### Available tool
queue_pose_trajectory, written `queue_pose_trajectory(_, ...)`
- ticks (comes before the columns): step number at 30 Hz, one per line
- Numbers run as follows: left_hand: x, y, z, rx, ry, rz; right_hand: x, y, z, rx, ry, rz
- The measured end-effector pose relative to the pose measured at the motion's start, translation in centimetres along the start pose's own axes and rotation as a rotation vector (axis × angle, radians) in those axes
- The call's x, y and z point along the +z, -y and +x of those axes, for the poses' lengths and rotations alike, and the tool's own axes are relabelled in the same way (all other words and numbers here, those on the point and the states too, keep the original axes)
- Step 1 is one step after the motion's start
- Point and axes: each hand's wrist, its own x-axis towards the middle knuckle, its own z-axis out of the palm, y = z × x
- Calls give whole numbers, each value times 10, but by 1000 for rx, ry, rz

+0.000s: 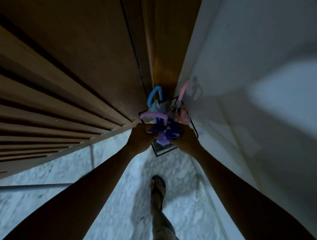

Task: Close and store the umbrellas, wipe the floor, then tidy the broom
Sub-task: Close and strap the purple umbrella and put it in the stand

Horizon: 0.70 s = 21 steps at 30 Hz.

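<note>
1. A closed purple umbrella (165, 134) is held over a black wire stand (194, 128) in a dim corner, with its lilac crook handle pointing left.
2. Its bunched canopy is grasped by both hands, the left hand (141, 137) and the right hand (186, 137) curled round the fabric.
3. The umbrella is judged light, its cloth soft and slippery over stiff ribs. The shaft would likely be gripped more surely.
4. The stand is crowded by a blue-handled umbrella (154, 95) and a pink-handled umbrella (184, 90), and it is hemmed in by a slatted wooden wall (53, 114) and a white wall (247, 87).
</note>
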Motion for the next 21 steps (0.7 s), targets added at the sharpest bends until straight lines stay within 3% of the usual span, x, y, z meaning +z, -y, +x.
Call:
queue_pose_trajectory(9, 16, 34, 26, -44, 61, 149, 17, -33, 25, 15, 57, -106)
queue_pose_trajectory(16, 19, 39, 30, -47, 74, 131, 25, -38, 25, 17, -42, -72)
queue_pose_trajectory(21, 2, 29, 12, -87, 28, 24, 21, -24, -1, 4, -233, -97)
